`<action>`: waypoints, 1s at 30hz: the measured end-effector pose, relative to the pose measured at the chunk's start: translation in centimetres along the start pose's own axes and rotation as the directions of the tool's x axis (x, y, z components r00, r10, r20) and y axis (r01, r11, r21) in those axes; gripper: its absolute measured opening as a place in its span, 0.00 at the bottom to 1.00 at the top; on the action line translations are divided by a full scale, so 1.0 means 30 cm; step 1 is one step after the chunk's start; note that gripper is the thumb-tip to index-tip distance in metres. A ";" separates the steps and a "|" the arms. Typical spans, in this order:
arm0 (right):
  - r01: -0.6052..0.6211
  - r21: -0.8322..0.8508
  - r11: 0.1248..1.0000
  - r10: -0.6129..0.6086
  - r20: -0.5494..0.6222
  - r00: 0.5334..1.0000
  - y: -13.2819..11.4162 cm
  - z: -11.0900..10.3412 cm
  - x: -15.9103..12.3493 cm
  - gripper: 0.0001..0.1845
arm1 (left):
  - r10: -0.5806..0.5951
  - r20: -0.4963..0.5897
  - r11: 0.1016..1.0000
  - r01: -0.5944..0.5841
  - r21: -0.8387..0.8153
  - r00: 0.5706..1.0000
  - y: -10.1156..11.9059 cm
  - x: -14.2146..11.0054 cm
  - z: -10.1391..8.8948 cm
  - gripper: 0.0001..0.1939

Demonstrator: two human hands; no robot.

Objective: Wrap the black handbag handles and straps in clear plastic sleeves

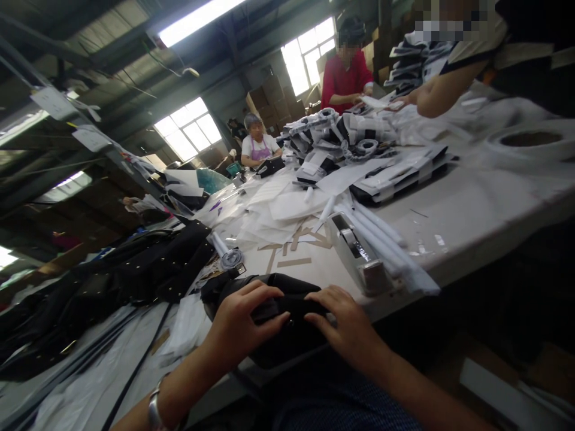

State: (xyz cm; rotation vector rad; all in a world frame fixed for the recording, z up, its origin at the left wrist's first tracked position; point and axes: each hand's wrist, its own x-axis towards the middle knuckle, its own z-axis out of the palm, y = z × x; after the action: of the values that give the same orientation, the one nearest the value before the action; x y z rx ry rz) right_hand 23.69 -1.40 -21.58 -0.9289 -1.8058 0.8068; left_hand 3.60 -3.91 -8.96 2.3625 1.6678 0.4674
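Observation:
A black bag with a small shiny stud rests at the table's near edge, close to my body. My left hand grips its upper left part, thumb on the near side and fingers over the top. On the upper right part, my right hand pinches the same bag between thumb and fingers. Both hands are closed on the dark material, and the fingertips partly cover it. Just beyond my right hand stands a tape dispenser. The bag's underside is hidden in shadow.
Black bags are heaped on the left. White rolled tubes lie behind the dispenser, near cardboard strips and white sheets. Wrapped bundles and a large tape roll lie farther right. Several people work around the table.

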 end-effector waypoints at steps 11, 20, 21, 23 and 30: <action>-0.134 0.076 0.988 0.122 0.149 0.981 0.044 -0.022 0.042 0.04 | -0.001 -0.025 0.999 0.000 -0.039 1.000 -0.002 -0.009 0.012 0.11; -0.183 0.145 0.972 0.148 0.220 0.964 0.039 -0.041 0.045 0.04 | -0.055 0.008 0.998 0.055 -0.002 0.998 0.015 0.004 0.006 0.10; -0.174 0.157 0.972 0.140 0.206 0.968 0.030 -0.045 0.046 0.05 | -0.068 0.018 0.998 0.068 0.005 0.998 0.020 0.006 0.004 0.10; -0.145 0.187 0.972 0.115 0.162 0.980 0.006 -0.048 0.049 0.08 | -0.093 0.033 0.996 0.092 0.022 0.995 0.029 0.006 0.000 0.10; -0.124 0.297 0.947 0.095 0.111 0.989 -0.055 -0.015 0.084 0.05 | -0.298 0.087 0.951 0.288 0.109 0.951 0.061 -0.010 -0.019 0.21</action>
State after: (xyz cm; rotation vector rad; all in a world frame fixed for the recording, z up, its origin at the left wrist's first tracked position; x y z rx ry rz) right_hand 22.96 0.01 -18.96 -0.8042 -1.6594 1.1805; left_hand 4.88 -4.80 -7.83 2.1056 1.9873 0.2136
